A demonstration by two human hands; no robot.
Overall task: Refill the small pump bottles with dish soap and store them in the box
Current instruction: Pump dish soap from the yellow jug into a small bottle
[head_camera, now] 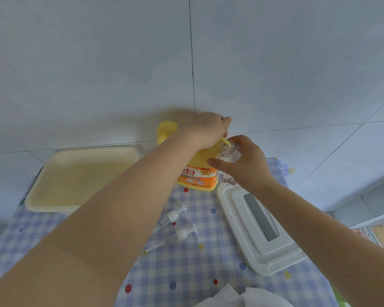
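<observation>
Left hand [205,127] curled over the pump of the yellow soap jug [197,171], spout [225,141] angled down into the open neck of the small clear bottle [227,152], held upright just beside it (right hand [246,160] wrapped round). Two pump tops [175,224] lying nearer on the cloth.

Blue-checked dotted tablecloth [186,273] covers table. Crumpled white tissue [242,295] at near edge, centre. Pale tiled wall [98,63] behind, dark grout line running vertically.
</observation>
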